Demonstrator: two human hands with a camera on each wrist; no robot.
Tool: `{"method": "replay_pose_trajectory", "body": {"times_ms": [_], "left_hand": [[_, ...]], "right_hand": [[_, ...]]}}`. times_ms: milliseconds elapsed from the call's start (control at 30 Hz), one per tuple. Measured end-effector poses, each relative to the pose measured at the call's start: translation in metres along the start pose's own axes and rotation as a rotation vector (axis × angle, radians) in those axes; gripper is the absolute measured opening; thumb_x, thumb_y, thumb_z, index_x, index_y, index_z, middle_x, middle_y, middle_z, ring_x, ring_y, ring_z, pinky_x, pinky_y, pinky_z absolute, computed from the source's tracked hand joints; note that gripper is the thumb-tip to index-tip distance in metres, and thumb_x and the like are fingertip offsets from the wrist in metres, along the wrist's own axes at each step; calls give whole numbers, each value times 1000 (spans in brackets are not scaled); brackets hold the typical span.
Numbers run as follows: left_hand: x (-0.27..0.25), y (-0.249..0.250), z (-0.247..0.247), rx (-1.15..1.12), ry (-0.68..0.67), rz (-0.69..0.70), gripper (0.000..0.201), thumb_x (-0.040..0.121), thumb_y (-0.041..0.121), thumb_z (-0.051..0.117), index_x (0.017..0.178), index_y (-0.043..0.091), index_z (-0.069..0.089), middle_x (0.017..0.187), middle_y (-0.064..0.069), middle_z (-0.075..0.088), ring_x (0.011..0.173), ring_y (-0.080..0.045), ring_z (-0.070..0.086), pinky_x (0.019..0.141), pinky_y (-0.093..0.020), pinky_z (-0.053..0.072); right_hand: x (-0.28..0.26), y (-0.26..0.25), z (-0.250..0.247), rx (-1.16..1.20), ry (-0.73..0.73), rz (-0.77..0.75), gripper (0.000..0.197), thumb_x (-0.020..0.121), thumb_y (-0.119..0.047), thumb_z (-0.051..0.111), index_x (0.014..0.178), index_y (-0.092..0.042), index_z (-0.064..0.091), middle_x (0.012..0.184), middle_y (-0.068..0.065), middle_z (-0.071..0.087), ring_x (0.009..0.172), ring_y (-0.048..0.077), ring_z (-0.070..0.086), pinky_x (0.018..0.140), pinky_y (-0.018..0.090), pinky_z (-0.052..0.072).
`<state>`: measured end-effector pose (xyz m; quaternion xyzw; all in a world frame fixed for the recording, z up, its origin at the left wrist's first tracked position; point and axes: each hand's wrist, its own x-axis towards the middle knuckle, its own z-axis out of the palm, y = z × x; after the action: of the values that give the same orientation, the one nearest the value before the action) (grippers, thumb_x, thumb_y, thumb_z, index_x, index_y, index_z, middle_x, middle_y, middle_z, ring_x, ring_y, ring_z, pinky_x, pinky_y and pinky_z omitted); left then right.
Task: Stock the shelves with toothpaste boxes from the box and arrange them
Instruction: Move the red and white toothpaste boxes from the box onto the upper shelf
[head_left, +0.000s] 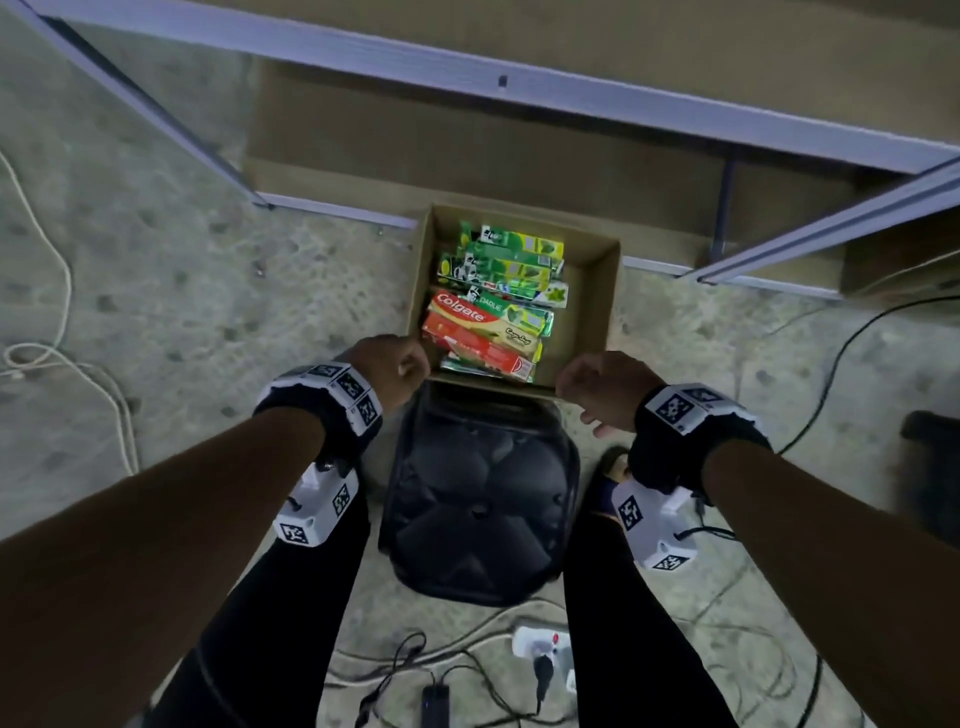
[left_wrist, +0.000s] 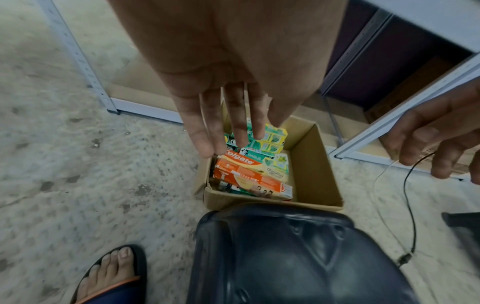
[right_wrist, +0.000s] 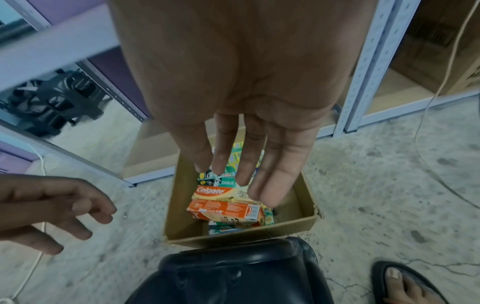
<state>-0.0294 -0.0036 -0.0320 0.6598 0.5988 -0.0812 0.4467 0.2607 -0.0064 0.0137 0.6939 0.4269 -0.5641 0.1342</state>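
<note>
An open cardboard box (head_left: 597, 306) stands on the floor in front of the shelf unit. Inside lie several toothpaste boxes: red-orange Colgate boxes (head_left: 478, 332) near me and green Darlie boxes (head_left: 509, 260) behind them. My left hand (head_left: 395, 366) hovers above the box's near left corner with straight fingers (left_wrist: 205, 131), holding nothing. My right hand (head_left: 597, 389) hangs above the near right corner, fingers (right_wrist: 272, 174) also straight and empty. In the wrist views both hands are well above the Colgate boxes (left_wrist: 246, 170) (right_wrist: 226, 209).
A black plastic stool (head_left: 478, 504) stands right behind the box, between my legs. The white metal shelf frame (head_left: 519, 93) with brown boards (head_left: 467, 135) runs across the back. Cables and a power strip (head_left: 540, 649) lie on the concrete floor. My sandalled feet (left_wrist: 111, 271) flank the stool.
</note>
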Motion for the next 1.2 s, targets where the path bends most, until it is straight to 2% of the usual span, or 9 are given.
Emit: {"method": "replay_pose_trajectory", "body": {"times_ms": [67,167,367,533,600,767,1000,1100,1200], "left_hand": [[22,-14,11,21,-1,-5,8,94,31,55,94,29,63,103,2,67,85,-14,57,76,-24,41],[50,-29,25,72,-13,-5,11,94,34,51,94,34,62,103,5,66,83,-14,59,78,-29,48],[101,-43,49,134,-45,16,17,92,27,53,101,28,67,97,5,68,89,-19,64,81,-28,51],[131,-39,69,40,49,97,12,88,22,62,99,22,69,98,4,70,87,-11,62,83,-23,49],[143,-38,75,32,66,112,10,89,25,64,97,25,68,98,8,67,89,-9,61,81,-21,47],[173,-43,84,123,40,107,22,88,39,63,108,28,63,124,0,58,108,-21,59,93,-31,48],[192,-61,101,244,-74,65,33,85,23,66,116,30,55,130,-4,51,111,-27,56,93,-36,48],[193,-65,105,274,-52,78,46,86,21,64,130,27,51,142,-8,44,124,-32,49,101,-40,44],[197,-64,102,290,-57,70,47,89,22,64,133,17,51,136,-14,49,121,-34,50,97,-40,44]], "right_hand": [[26,4,9,-16,6,-3,11,91,-28,57,84,-28,65,90,2,69,81,27,72,72,43,63],[65,12,20,-36,40,-21,11,92,-27,56,83,-30,62,84,-5,64,72,18,68,65,35,62],[138,26,32,-76,135,-61,26,91,-36,61,116,-33,54,87,-4,62,66,13,61,53,25,44],[189,30,40,-211,169,-75,45,94,-41,59,135,-30,44,123,12,60,98,29,62,73,28,41],[202,30,39,-202,146,-71,49,95,-39,59,139,-27,42,128,13,55,96,29,60,73,30,43],[225,28,36,-255,124,-88,50,98,-34,57,143,-22,41,125,12,57,67,17,51,51,26,38],[244,30,48,-271,67,-71,50,95,-30,60,142,-21,44,130,9,56,89,24,54,68,30,43],[249,29,50,-240,92,-72,39,93,-30,63,130,-20,50,121,8,59,86,24,58,70,32,46],[251,28,49,-214,113,-52,32,92,-29,63,119,-18,51,110,9,61,89,28,62,72,35,51]]}}
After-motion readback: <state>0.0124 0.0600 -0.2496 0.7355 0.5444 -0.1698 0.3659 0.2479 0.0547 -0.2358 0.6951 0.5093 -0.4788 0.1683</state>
